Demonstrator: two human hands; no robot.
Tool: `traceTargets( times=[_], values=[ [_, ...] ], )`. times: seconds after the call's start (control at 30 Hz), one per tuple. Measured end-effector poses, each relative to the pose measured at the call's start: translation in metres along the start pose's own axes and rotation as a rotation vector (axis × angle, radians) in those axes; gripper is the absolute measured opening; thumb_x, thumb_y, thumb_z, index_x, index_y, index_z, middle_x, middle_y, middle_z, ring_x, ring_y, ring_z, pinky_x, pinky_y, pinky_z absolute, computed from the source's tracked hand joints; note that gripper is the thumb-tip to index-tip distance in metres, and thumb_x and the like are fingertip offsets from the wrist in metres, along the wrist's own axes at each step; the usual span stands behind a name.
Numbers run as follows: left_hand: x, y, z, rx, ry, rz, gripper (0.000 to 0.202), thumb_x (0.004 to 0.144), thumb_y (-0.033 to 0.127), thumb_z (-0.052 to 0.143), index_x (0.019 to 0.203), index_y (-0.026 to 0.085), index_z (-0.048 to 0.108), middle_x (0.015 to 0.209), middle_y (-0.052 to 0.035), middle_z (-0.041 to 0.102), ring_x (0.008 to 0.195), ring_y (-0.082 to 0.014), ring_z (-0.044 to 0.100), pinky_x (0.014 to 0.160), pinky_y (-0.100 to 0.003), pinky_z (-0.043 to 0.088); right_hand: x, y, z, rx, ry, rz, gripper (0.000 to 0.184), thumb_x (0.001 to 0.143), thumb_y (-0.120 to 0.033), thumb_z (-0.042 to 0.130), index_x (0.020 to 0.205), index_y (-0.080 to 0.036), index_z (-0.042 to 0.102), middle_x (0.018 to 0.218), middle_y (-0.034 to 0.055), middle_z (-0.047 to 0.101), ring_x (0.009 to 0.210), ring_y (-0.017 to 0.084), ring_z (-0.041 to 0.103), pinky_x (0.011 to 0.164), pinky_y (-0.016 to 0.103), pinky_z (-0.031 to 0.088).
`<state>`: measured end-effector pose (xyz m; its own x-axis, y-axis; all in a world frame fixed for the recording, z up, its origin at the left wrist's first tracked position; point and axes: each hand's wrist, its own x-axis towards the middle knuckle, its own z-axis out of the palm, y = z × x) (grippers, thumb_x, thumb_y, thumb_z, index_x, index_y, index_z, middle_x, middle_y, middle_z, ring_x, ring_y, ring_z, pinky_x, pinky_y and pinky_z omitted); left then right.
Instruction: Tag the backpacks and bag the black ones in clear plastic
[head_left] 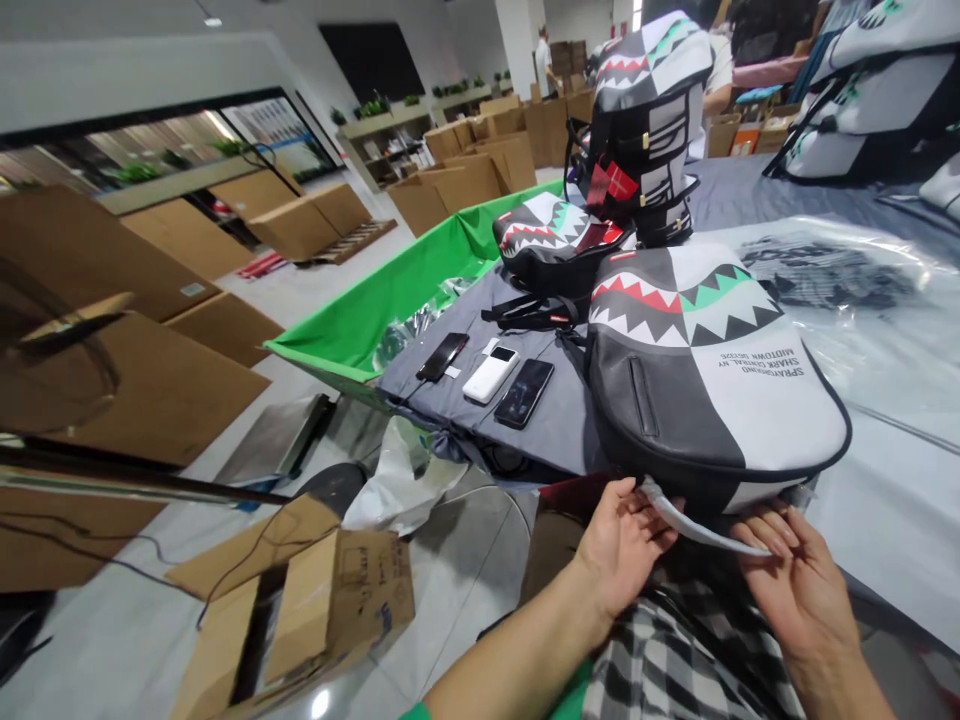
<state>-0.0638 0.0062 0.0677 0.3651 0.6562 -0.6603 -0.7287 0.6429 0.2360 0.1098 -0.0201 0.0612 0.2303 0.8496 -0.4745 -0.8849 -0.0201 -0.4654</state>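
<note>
While the shark-mouth backpack (pixel 705 380) lies flat just beyond both hands, we record our left hand (pixel 622 545) pinching one end of a white strip (pixel 694 525) at the backpack's near edge. Our right hand (pixel 795 580) lays nearly straight fingers over the other end; we cannot tell whether it grips. A white device (pixel 491 375) lies well beyond our left hand.

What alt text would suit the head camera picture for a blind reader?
A person's left hand and right hand touch a white strip at the near edge of a shark-mouth backpack lying flat on a grey table. Two phones and a white power bank lie left of it; more backpacks stand behind.
</note>
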Motion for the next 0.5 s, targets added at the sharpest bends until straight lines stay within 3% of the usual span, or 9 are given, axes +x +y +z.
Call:
traceTargets(
  times=[0.07, 0.17, 0.23, 0.3, 0.4, 0.5],
  values=[
    [0.004, 0.007, -0.011, 0.208, -0.091, 0.034, 0.035, 0.089, 0.052, 0.055, 0.076, 0.019, 0.056, 0.086, -0.0097, 0.071, 0.096, -0.0231, 0.069, 0.082, -0.033, 0.051, 0.003, 0.001, -0.001, 0.002, -0.017, -0.002, 0.064, 0.062, -0.020, 0.091, 0.071, -0.021, 0.027, 0.061, -0.0126, 0.033, 0.046, 0.001, 0.035, 0.046, 0.016, 0.043],
    [0.011, 0.015, -0.028, 0.724, -0.176, 0.201, 0.057, 0.086, 0.075, 0.048, 0.075, 0.019, 0.058, 0.091, -0.0095, 0.073, 0.103, -0.0255, 0.067, 0.090, -0.036, 0.048, 0.006, 0.001, -0.002, 0.034, -0.033, 0.011, 0.064, 0.062, -0.019, 0.090, 0.070, -0.022, 0.027, 0.060, -0.0127, 0.031, 0.045, 0.002, 0.033, 0.044, 0.016, 0.040],
    [0.007, 0.019, -0.036, 1.101, -0.172, 0.348, 0.065, 0.087, 0.079, 0.042, 0.080, 0.018, 0.064, 0.091, -0.0092, 0.073, 0.097, -0.0251, 0.068, 0.089, -0.035, 0.047, 0.007, 0.001, -0.001, 0.058, -0.046, 0.010, 0.064, 0.062, -0.019, 0.090, 0.070, -0.022, 0.026, 0.059, -0.0127, 0.031, 0.045, 0.002, 0.032, 0.044, 0.016, 0.040],
    [-0.008, 0.020, -0.039, 1.340, -0.118, 0.428, 0.062, 0.092, 0.072, 0.038, 0.079, 0.018, 0.065, 0.081, -0.0076, 0.072, 0.080, -0.0229, 0.069, 0.079, -0.033, 0.049, 0.006, 0.001, 0.000, 0.087, -0.048, 0.011, 0.064, 0.063, -0.018, 0.088, 0.070, -0.022, 0.025, 0.059, -0.0126, 0.030, 0.045, 0.002, 0.032, 0.044, 0.016, 0.041],
    [-0.036, 0.020, -0.027, 1.563, -0.123, 0.575, 0.053, 0.100, 0.055, 0.038, 0.067, 0.020, 0.059, 0.064, -0.0047, 0.065, 0.062, -0.0177, 0.061, 0.066, -0.029, 0.046, 0.004, 0.003, 0.002, 0.156, -0.004, 0.037, 0.060, 0.063, -0.015, 0.086, 0.070, -0.022, 0.026, 0.058, -0.0128, 0.031, 0.045, 0.002, 0.034, 0.043, 0.017, 0.040],
    [-0.041, 0.018, 0.014, 1.759, -0.403, 0.940, 0.041, 0.104, 0.040, 0.037, 0.086, 0.018, 0.066, 0.085, -0.0095, 0.071, 0.082, -0.0198, 0.065, 0.080, -0.030, 0.050, 0.004, 0.004, 0.005, 0.207, 0.032, 0.062, 0.059, 0.061, -0.012, 0.086, 0.069, -0.022, 0.028, 0.056, -0.0134, 0.031, 0.044, 0.002, 0.033, 0.041, 0.018, 0.039]
  ],
)
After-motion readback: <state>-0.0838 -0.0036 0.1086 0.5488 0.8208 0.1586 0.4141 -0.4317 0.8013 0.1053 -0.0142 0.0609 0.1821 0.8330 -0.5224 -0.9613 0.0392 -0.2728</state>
